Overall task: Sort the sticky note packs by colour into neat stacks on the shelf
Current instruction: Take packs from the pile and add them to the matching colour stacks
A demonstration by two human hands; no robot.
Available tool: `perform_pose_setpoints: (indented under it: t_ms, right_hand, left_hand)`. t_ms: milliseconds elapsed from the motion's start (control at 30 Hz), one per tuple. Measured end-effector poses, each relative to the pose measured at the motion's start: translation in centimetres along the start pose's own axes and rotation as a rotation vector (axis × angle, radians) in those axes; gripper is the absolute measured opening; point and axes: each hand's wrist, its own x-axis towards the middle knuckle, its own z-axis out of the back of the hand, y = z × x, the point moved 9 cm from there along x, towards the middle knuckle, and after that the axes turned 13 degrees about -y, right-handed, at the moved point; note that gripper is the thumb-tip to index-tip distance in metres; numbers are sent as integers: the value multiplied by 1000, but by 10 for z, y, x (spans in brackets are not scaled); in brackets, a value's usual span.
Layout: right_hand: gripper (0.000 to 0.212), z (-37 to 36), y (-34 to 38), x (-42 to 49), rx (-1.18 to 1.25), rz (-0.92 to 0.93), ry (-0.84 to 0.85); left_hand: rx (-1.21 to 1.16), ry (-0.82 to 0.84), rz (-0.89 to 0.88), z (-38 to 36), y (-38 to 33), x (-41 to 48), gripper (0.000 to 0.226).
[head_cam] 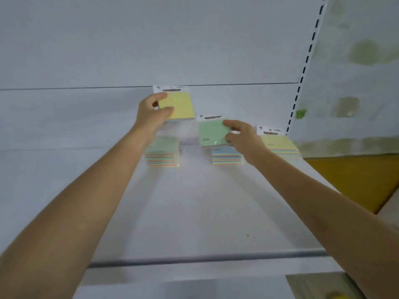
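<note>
shelf (194, 212) under my arms | left hand (153, 114) holds yellow pack (178, 105) aloft | right hand (241, 137) grips green pack (212, 133) above middle stack (225, 156) | step: sorting | next: swap, I judge — green to left stack (163, 151), yellow to right stack (280, 145)

Yellow pack (178, 105), green pack (212, 132)

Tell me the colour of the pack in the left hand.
Yellow: the pack held by the left hand shows a yellow top sheet, seen in the head view.
</note>
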Motion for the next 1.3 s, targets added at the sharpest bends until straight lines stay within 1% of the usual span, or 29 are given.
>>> perform_pose_setpoints:
  t_ms: [200,267,367,433,500,533,600,667,733,867,1000,1100,1200,1300]
  right_hand:
    - [47,-98,32,-22,73,-13,145]
    - [45,-124,38,-27,35,3,173]
    - [36,-145,44,-30,-242,120,142]
    - [35,-146,41,-33,-428,137,111]
    - [38,-142,39,-39,-551,119,113]
    - [40,-138,38,-40,-565,110,115]
    - [44,-120,41,-40,-513,135,97]
    - [44,-92,42,-38,-454,193,52]
    - [42,-56,32,-37,-462,255,28]
    - [41,21,-13,-44,-652,334,87]
    - [46,88,-55,-47,-808,273,152]
    - [53,115,-73,-49,-927,226,179]
    - [54,122,-78,-52,-912,220,165]
    - [54,122,-76,-53,-900,235,138]
  left_hand:
    - [3,-123,52,90,13,16,45]
    - [4,-148,58,111,18,20,45]
    - [12,-149,44,125,18,22,44]
    - [15,-128,38,123,16,22,44]
    - [15,-101,29,115,13,21,43]
    - [16,-84,25,108,11,20,43]
    - [9,-39,17,88,7,18,43]
    - [4,19,5,58,2,11,43]
    - [5,78,2,18,-1,-1,44]
    - [-7,202,22,-74,3,-37,45]
    - [29,308,23,-161,8,-77,47]
    - [105,362,-20,-209,10,-100,49]
    - [264,414,-70,-235,17,-112,52]
    - [408,461,-88,-244,31,-116,53]
